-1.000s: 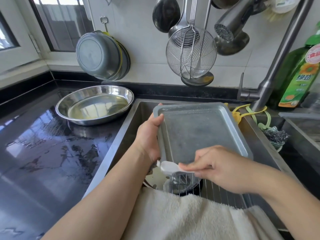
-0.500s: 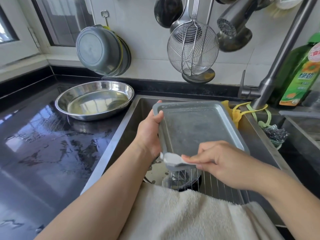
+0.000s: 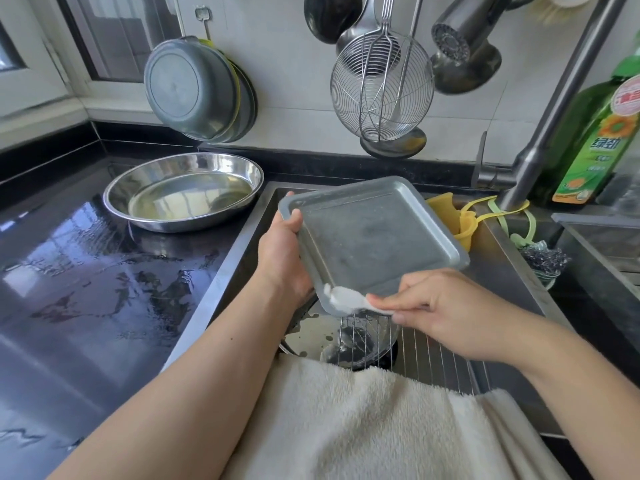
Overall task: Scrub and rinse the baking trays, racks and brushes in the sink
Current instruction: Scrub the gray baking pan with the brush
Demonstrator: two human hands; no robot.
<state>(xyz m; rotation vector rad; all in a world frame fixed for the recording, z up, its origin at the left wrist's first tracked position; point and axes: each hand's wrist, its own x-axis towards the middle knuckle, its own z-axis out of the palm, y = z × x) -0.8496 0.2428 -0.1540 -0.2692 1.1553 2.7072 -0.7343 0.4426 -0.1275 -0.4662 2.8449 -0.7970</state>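
Note:
A grey metal baking tray [image 3: 372, 239] is held tilted over the sink [image 3: 498, 271]. My left hand [image 3: 282, 254] grips its left rim, thumb on top. My right hand [image 3: 446, 311] pinches a small white scrubbing pad [image 3: 346, 301] against the tray's near edge. Under the tray a wire rack [image 3: 426, 355] lies in the sink, over a dark drain area with another dish partly hidden.
A steel basin [image 3: 183, 192] sits on the wet black counter [image 3: 86, 289]. A cream towel [image 3: 363, 424] drapes the sink's front edge. The tap [image 3: 554, 109], a green detergent bottle [image 3: 602, 140], a steel scourer [image 3: 543, 259] and yellow silicone items [image 3: 453, 216] stand at right. Pans and strainers hang on the wall.
The tray has been turned anticlockwise and tilted, its far right corner swinging nearer. My right hand with the pad stays at the near edge, and the view has shifted slightly.

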